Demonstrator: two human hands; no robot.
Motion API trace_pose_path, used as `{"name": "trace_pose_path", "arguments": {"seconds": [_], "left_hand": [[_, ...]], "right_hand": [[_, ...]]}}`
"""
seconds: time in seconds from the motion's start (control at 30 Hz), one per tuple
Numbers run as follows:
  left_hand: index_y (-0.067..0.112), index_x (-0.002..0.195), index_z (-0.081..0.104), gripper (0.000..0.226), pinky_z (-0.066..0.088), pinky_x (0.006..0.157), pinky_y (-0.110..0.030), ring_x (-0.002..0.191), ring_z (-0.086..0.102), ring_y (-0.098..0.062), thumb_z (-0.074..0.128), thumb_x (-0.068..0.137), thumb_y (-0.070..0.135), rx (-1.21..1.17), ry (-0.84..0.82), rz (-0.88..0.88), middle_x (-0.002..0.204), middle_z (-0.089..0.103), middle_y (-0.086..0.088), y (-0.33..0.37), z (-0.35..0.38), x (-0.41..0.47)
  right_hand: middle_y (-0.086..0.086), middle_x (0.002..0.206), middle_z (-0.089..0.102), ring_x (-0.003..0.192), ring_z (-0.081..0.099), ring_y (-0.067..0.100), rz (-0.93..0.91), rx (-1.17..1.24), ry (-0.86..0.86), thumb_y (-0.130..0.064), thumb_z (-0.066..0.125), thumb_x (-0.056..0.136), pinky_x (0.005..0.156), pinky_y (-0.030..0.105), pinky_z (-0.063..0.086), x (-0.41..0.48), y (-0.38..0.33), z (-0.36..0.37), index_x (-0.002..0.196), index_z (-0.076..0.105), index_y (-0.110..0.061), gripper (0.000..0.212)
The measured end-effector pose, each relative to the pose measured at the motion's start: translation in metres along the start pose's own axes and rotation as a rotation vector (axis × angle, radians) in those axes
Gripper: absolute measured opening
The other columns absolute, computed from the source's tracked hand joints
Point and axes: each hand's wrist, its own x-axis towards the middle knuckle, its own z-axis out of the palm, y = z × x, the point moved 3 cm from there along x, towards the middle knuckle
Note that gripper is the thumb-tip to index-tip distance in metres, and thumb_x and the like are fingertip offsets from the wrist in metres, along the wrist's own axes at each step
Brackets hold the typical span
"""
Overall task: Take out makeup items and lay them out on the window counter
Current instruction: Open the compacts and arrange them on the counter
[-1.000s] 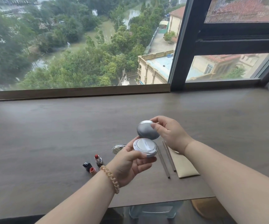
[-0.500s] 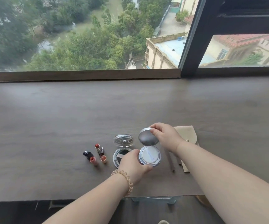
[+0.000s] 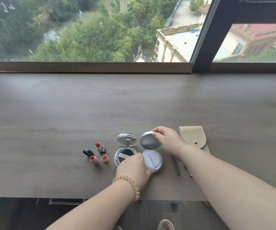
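Note:
A silver cushion compact (image 3: 152, 159) rests on the brown window counter (image 3: 134, 100) with its lid swung up. My left hand (image 3: 132, 170) grips its base at the left side. My right hand (image 3: 167, 140) pinches the top edge of the raised lid. Just left of it lies a second, clear-lidded compact (image 3: 125, 147), also lying open. Further left stand several lipsticks (image 3: 96, 152), one with its red tip out. A beige pouch (image 3: 194, 136) lies to the right, behind my right wrist.
Thin pencils (image 3: 177, 168) lie on the counter under my right forearm. A wooden sill and the window glass run along the back. The counter's front edge passes under my forearms; a slippered foot (image 3: 165, 225) shows below.
The compact has gone down from mid-air onto the counter, beside the clear-lidded one, with both hands still on it. The camera has tilted downward.

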Motion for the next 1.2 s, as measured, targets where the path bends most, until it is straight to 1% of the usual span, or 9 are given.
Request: {"name": "trace_pose_path", "arguments": {"seconds": [0.2,0.3,0.37,0.47,0.63,0.77,0.87,0.97,1.2], "left_hand": [[0.018,0.097,0.052,0.034,0.047,0.072,-0.031,0.098,0.064,-0.025,0.057,0.084,0.049,0.124,0.034,0.035,0.104,0.066,-0.002,0.003,0.004,0.001],[0.018,0.099,0.05,0.033,0.047,0.072,-0.032,0.098,0.064,-0.024,0.057,0.083,0.047,0.162,0.051,0.081,0.104,0.066,-0.002,0.007,0.006,0.0],[0.017,0.102,0.05,0.034,0.046,0.071,-0.031,0.099,0.064,-0.024,0.057,0.084,0.046,0.181,0.057,0.101,0.105,0.066,-0.003,0.01,0.007,-0.001],[0.016,0.102,0.05,0.037,0.047,0.073,-0.033,0.1,0.064,-0.024,0.058,0.085,0.048,0.181,0.058,0.084,0.106,0.066,-0.004,0.012,0.009,0.001],[0.015,0.101,0.05,0.038,0.047,0.076,-0.033,0.1,0.064,-0.024,0.061,0.083,0.047,0.171,0.044,0.068,0.106,0.066,-0.005,0.015,0.009,0.003],[0.016,0.099,0.05,0.032,0.045,0.073,-0.032,0.099,0.064,-0.024,0.057,0.084,0.044,0.14,0.068,0.057,0.104,0.066,-0.003,0.013,0.008,0.0],[0.017,0.096,0.047,0.031,0.041,0.07,-0.03,0.1,0.062,-0.022,0.055,0.083,0.044,0.098,0.089,0.045,0.104,0.065,-0.001,0.012,0.005,-0.003],[0.018,0.108,0.049,0.037,0.043,0.075,-0.031,0.104,0.06,-0.02,0.054,0.084,0.045,0.053,0.125,0.053,0.109,0.064,0.001,0.019,0.001,-0.007],[0.021,0.107,0.053,0.027,0.041,0.076,-0.03,0.1,0.061,-0.022,0.052,0.086,0.037,0.017,0.114,0.102,0.106,0.064,0.001,0.051,0.006,-0.016]], "right_hand": [[-0.015,0.07,0.05,0.058,0.04,0.001,0.047,-0.055,-0.022,-0.03,0.047,0.095,0.053,0.021,0.03,0.005,0.01,0.004,0.097,0.062,-0.026,0.016],[-0.012,0.085,0.061,0.08,0.054,0.011,0.054,-0.112,0.012,-0.037,0.047,0.093,0.076,0.03,0.043,0.006,0.014,0.004,0.088,0.06,-0.037,0.014],[-0.01,0.101,0.064,0.101,0.053,0.017,0.066,-0.173,0.034,-0.043,0.046,0.091,0.093,0.035,0.039,0.006,0.016,0.005,0.082,0.058,-0.044,0.015],[-0.007,0.108,0.064,0.112,0.049,0.02,0.082,-0.222,0.059,-0.049,0.043,0.089,0.097,0.034,0.034,0.008,0.017,0.006,0.082,0.057,-0.049,0.016],[-0.006,0.114,0.064,0.124,0.038,0.016,0.044,-0.309,0.097,-0.041,0.04,0.095,0.101,0.035,0.024,0.008,0.009,0.001,0.108,0.062,-0.037,0.026],[-0.011,0.114,0.065,0.125,0.039,0.014,-0.016,-0.278,0.148,-0.044,0.043,0.094,0.1,0.036,0.023,0.002,0.009,-0.004,0.11,0.062,-0.035,0.026],[-0.01,0.104,0.068,0.117,0.046,0.019,-0.02,-0.245,0.421,-0.041,0.048,0.092,0.09,0.036,0.027,-0.013,0.023,-0.027,0.106,0.064,-0.03,0.024],[-0.005,0.097,0.068,0.11,0.047,0.023,0.076,-0.424,0.582,-0.039,0.055,0.087,0.088,0.036,0.027,-0.038,0.05,-0.045,0.095,0.068,-0.028,0.019],[-0.007,0.084,0.059,0.1,0.045,0.019,0.097,-0.794,0.429,-0.062,0.057,0.076,0.083,0.036,0.025,-0.07,0.068,-0.027,0.074,0.067,-0.028,0.036]]}}
